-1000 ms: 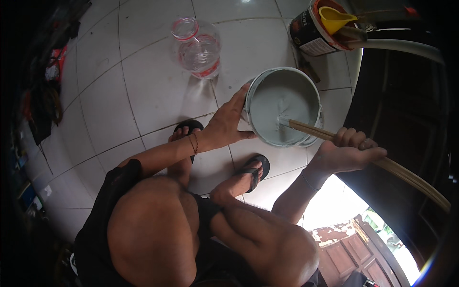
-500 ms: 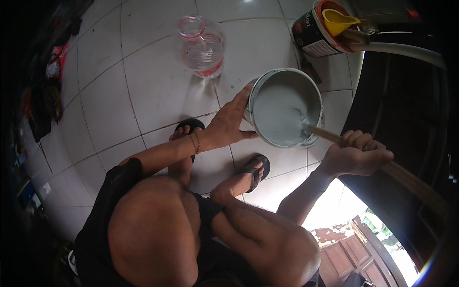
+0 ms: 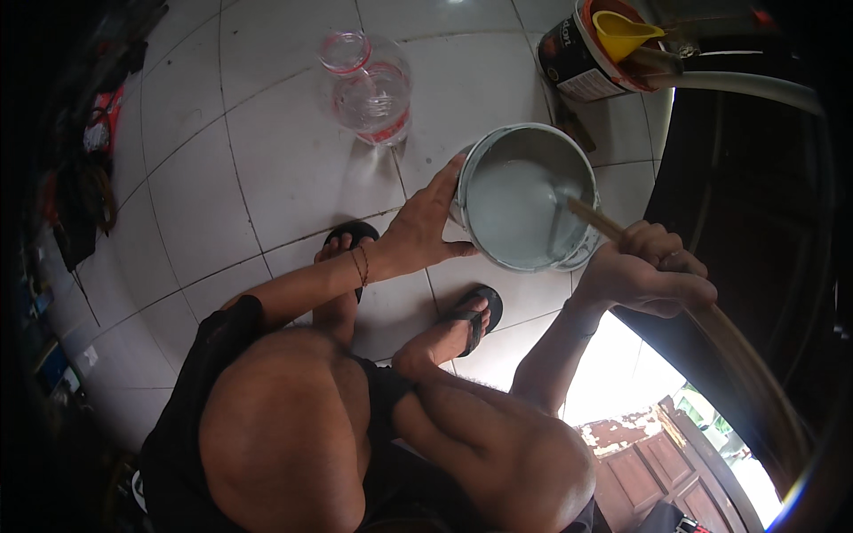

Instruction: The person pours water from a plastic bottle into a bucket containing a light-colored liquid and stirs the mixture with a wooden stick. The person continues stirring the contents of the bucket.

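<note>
A white bucket stands on the tiled floor in front of me, partly filled with pale grey-white paint. My left hand holds its left side, fingers along the outer wall and thumb near the front. A long wooden stick slants from the lower right into the paint. My right hand is wrapped round it just outside the bucket's right rim. The stick's lower end is under the paint, where a furrow shows beside it.
An upright clear plastic jar with red bands stands beyond my left hand. At the far right is a dark paint bucket holding a yellow funnel. My sandalled feet are close to the white bucket. A brown panelled door shows at lower right.
My right hand has moved slightly left, and the stick's paint end has shifted farther away from me while its upper end swung nearer. My left hand stays on the bucket.
</note>
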A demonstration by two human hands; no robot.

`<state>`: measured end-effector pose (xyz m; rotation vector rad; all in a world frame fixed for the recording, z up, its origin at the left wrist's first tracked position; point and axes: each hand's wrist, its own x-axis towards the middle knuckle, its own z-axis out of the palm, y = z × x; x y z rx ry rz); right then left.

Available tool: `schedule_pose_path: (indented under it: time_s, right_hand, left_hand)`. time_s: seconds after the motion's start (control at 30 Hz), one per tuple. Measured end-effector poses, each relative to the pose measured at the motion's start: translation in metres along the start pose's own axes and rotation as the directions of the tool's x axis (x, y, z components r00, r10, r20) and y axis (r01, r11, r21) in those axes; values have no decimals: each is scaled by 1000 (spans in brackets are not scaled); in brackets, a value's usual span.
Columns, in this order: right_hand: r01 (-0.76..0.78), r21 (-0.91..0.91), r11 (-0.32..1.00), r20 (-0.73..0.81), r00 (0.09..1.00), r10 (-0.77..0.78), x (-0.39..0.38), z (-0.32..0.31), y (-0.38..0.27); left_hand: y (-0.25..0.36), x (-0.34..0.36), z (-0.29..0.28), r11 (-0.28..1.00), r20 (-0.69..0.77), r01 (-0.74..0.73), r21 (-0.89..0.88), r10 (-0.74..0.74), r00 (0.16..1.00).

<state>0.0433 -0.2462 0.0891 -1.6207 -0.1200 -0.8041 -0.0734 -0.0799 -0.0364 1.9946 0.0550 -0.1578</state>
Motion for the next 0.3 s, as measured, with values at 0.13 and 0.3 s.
schedule_pose_path:
  time_s: [0.13, 0.3]
  right_hand:
    - [-212, -10, 977, 124, 969, 212, -15, 0, -27]
    - [-228, 342, 912, 192, 967, 169, -23, 5, -4]
  left_hand:
    - [-5, -4, 1, 999, -38, -34, 26, 35, 999]
    - [-7, -3, 6, 999, -75, -43, -9, 42, 996]
